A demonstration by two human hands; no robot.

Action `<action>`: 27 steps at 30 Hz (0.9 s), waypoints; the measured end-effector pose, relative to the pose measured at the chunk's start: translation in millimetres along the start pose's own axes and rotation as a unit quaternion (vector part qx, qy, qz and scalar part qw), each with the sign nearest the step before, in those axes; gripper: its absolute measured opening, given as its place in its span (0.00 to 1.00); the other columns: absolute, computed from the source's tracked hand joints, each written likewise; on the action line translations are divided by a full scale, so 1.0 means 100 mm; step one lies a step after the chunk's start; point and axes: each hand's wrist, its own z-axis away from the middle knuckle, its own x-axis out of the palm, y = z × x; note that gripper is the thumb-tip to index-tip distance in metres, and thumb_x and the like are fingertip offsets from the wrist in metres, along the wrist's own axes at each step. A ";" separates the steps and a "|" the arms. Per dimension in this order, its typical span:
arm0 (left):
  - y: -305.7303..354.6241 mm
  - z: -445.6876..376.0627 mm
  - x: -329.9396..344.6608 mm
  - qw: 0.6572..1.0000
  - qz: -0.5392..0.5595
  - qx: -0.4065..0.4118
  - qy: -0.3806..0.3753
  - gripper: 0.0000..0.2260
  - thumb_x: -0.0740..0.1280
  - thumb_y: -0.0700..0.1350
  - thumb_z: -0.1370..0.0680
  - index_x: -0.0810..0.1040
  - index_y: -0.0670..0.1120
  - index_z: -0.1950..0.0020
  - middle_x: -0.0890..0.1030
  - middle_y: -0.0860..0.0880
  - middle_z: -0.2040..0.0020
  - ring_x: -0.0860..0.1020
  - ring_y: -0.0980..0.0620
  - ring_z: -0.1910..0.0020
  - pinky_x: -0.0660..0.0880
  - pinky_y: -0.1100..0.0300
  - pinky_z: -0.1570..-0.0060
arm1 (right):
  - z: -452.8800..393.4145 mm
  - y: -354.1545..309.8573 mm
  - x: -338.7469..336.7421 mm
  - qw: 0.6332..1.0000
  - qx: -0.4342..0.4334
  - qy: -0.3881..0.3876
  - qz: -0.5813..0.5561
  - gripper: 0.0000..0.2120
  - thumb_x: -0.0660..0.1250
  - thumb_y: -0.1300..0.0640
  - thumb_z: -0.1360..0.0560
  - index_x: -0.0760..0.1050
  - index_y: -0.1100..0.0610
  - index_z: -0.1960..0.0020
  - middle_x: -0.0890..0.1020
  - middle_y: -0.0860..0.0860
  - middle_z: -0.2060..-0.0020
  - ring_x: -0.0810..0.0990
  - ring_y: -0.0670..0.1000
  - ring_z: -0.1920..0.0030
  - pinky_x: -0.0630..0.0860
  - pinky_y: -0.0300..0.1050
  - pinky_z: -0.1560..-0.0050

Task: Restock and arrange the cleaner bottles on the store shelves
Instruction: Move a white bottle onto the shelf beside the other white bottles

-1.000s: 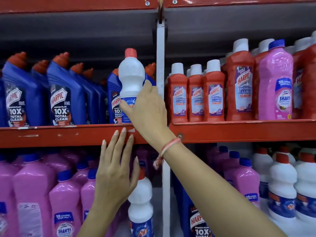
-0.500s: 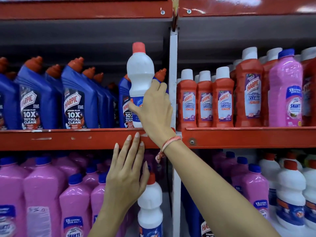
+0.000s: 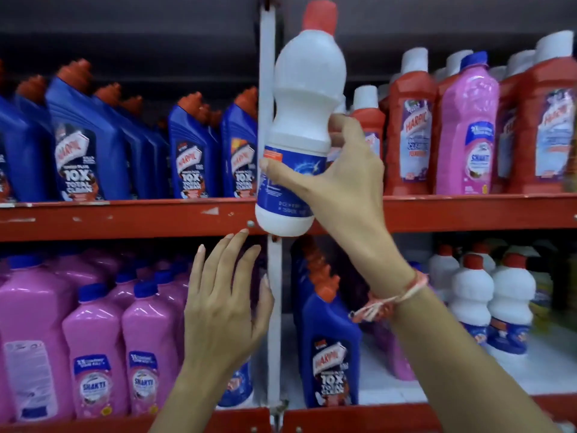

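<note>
the right hand [image 3: 340,185] grips a white bottle [image 3: 304,120] with a red cap [image 3: 321,14] and a blue label [image 3: 290,179]; thumb on the label's left edge, fingers wrapped round the waist on the right. the bottle is upright, tilted slightly, and held in the air in front of the white upright post [image 3: 268,57], its base level with the red front edge of the upper shelf [image 3: 125,215] and not resting on it. a pink thread band [image 3: 390,296] circles the right wrist.

the left hand [image 3: 223,304] is empty, fingers spread and raised, fingertips just below the shelf edge and below the bottle's base; contact with the shelf cannot be told.

upper shelf, left bay: a row of blue harpic bottles [image 3: 84,142] with red angled caps. upper shelf, right bay: red harpic bottles [image 3: 412,132] with white caps and 1 pink shakti bottle [image 3: 468,129] with a blue cap between them.

lower shelf, left bay: pink bottles [image 3: 93,348] with blue caps. lower shelf, right bay: a file of blue harpic bottles [image 3: 331,348] beside the post, and further right a group of white bottles [image 3: 487,295] with red caps of the same kind as the held one.
</note>
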 end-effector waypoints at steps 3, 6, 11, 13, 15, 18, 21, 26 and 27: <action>0.35 0.10 0.10 0.999 0.032 -0.006 -0.019 0.16 0.59 0.47 0.23 0.76 0.41 0.39 0.76 0.42 0.34 0.72 0.44 0.33 0.64 0.42 0.29 | 0.12 0.23 -0.40 1.000 0.014 0.023 0.007 0.38 0.81 0.42 0.41 0.72 0.52 0.36 0.81 0.46 0.44 0.83 0.49 0.46 0.80 0.50 0.45; 0.71 0.21 0.23 0.997 0.059 -0.005 -0.048 0.16 0.61 0.46 0.23 0.77 0.41 0.39 0.76 0.43 0.34 0.73 0.44 0.34 0.64 0.42 0.30 | 0.21 0.50 -0.78 0.999 0.023 0.029 0.032 0.39 0.82 0.42 0.42 0.72 0.51 0.36 0.81 0.45 0.44 0.84 0.50 0.46 0.80 0.51 0.45; 1.34 0.41 0.52 0.991 0.113 0.000 -0.077 0.16 0.63 0.44 0.25 0.77 0.40 0.40 0.77 0.42 0.35 0.74 0.44 0.35 0.66 0.41 0.31 | 0.37 0.99 -1.42 0.996 0.047 0.023 0.066 0.37 0.82 0.42 0.43 0.74 0.50 0.38 0.80 0.37 0.52 0.83 0.42 0.53 0.78 0.34 0.52; 1.62 0.49 0.66 0.985 0.135 -0.003 -0.104 0.16 0.63 0.45 0.25 0.77 0.40 0.40 0.77 0.43 0.35 0.75 0.44 0.35 0.65 0.41 0.30 | 0.44 1.22 -1.69 0.996 0.058 0.004 0.070 0.35 0.83 0.44 0.43 0.73 0.49 0.40 0.80 0.34 0.56 0.80 0.33 0.57 0.73 0.26 0.57; 1.86 0.59 0.79 0.978 0.140 -0.011 -0.152 0.17 0.62 0.48 0.24 0.76 0.41 0.39 0.77 0.44 0.34 0.74 0.45 0.34 0.62 0.42 0.28 | 0.52 1.46 -1.92 0.994 0.072 -0.022 0.080 0.36 0.83 0.45 0.42 0.73 0.51 0.39 0.80 0.35 0.55 0.78 0.30 0.57 0.74 0.27 0.55; 2.14 0.78 0.96 0.963 0.124 -0.049 -0.234 0.20 0.65 0.51 0.25 0.75 0.42 0.37 0.76 0.45 0.33 0.73 0.45 0.33 0.62 0.40 0.28 | 0.62 1.82 -2.22 0.989 0.097 -0.056 0.099 0.37 0.83 0.48 0.42 0.72 0.51 0.37 0.77 0.34 0.52 0.76 0.28 0.52 0.73 0.25 0.52; 2.35 0.96 1.06 0.942 0.104 -0.119 -0.296 0.24 0.64 0.54 0.26 0.73 0.41 0.35 0.74 0.42 0.32 0.72 0.42 0.32 0.61 0.37 0.29 | 0.73 2.17 -2.45 0.985 0.113 -0.067 0.114 0.34 0.83 0.49 0.42 0.71 0.47 0.41 0.76 0.31 0.53 0.74 0.23 0.54 0.69 0.18 0.57; 2.59 1.22 1.13 0.931 0.069 -0.143 -0.329 0.27 0.57 0.58 0.25 0.73 0.41 0.34 0.74 0.42 0.32 0.71 0.43 0.31 0.62 0.37 0.29 | 0.86 2.74 -2.71 0.978 0.134 -0.069 0.141 0.39 0.83 0.51 0.41 0.70 0.50 0.35 0.80 0.46 0.45 0.79 0.48 0.45 0.73 0.29 0.53; 2.63 1.25 1.14 0.929 0.064 -0.147 -0.334 0.27 0.56 0.58 0.25 0.73 0.41 0.34 0.75 0.42 0.32 0.72 0.43 0.31 0.62 0.37 0.29 | 0.87 2.85 -2.75 0.978 0.136 -0.072 0.143 0.39 0.83 0.52 0.41 0.70 0.51 0.34 0.81 0.49 0.43 0.80 0.51 0.43 0.75 0.33 0.50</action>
